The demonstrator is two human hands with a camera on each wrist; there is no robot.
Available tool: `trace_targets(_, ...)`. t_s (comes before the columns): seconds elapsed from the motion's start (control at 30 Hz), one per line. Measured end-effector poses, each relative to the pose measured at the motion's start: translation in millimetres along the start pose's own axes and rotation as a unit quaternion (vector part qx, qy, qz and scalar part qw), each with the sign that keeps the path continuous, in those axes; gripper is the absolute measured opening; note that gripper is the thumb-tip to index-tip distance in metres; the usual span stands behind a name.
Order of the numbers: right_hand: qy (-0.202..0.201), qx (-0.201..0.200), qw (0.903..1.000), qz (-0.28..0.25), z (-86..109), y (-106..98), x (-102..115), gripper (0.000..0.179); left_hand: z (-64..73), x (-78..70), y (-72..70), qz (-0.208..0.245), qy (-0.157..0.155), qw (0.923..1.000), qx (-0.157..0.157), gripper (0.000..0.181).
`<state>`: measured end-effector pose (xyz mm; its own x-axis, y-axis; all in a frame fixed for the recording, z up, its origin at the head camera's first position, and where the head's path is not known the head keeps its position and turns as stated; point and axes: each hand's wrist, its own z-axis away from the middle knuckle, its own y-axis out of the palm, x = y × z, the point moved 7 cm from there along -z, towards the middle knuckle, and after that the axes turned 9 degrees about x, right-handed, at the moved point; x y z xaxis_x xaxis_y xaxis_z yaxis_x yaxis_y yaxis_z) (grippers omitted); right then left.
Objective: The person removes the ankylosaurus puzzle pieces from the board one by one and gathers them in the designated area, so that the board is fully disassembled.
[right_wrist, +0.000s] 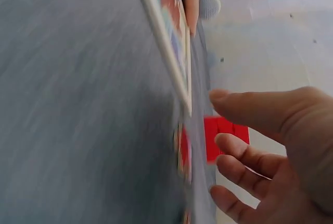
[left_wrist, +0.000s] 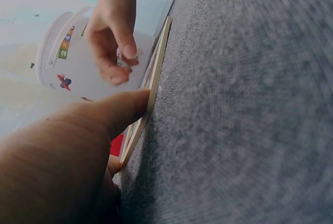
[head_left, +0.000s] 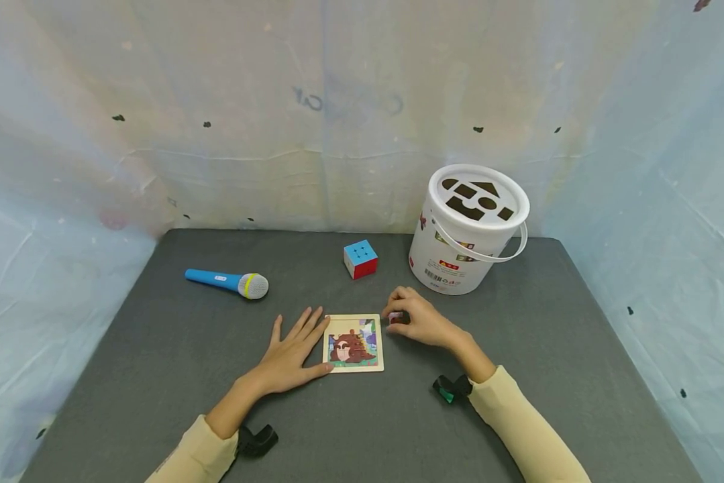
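A wooden jigsaw board (head_left: 353,367) with a brown animal picture lies on the table. My left hand (head_left: 292,359) rests flat at its left side, fingers spread and straight. The thumb (left_wrist: 127,108) touches the board's near edge, with a fingertip against the edge farther along. Just right of the board, my right hand (head_left: 422,320) hovers low over a small pinkish puzzle piece (head_left: 394,315). Its fingers are loosely bent, and the right wrist view shows a gap between thumb and fingertips. Blurred puzzle pieces (right_wrist: 184,151) lie on the table beyond those fingertips.
Behind the board sits a cube puzzle (head_left: 360,259) with blue and red faces. A white lidded bucket (head_left: 458,258) with shape cutouts and a handle stands at the back right. A blue toy microphone (head_left: 225,281) lies at the back left. Plastic sheeting (head_left: 362,121) surrounds the grey table (head_left: 156,376).
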<state>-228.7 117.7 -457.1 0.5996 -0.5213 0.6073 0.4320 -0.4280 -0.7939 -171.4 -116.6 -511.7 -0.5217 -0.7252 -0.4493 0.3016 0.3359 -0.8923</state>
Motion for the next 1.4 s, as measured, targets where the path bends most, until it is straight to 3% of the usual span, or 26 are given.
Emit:
trace_targets(0.2, -0.005, 0.053, 0.9986, 0.004, -25.8, 13.5, 12.5, 0.02, -0.9, 3.4, 4.0, -0.003, -0.002, 1.0, 0.002, 0.091)
trace_targets(0.43, 0.009, 0.102, 0.9944, 0.029, -41.2, 24.1, 19.0, 0.022, -1.2, 4.5, 4.2, 0.004, -0.005, 1.0, 0.005, 0.091)
trace_targets(0.8, 0.005, 0.101, 0.994, 0.041, -44.0, 25.7, 21.4, 0.019, -1.1, 2.5, 3.1, -0.005, -0.001, 1.0, -0.001, 0.09)
trace_targets(1.4, -0.004, 0.094, 0.9947, 0.04, -43.3, 27.6, 19.5, 0.016, -1.1, 6.1, 5.8, -0.009, -0.029, 0.9991, 0.029, 0.092)
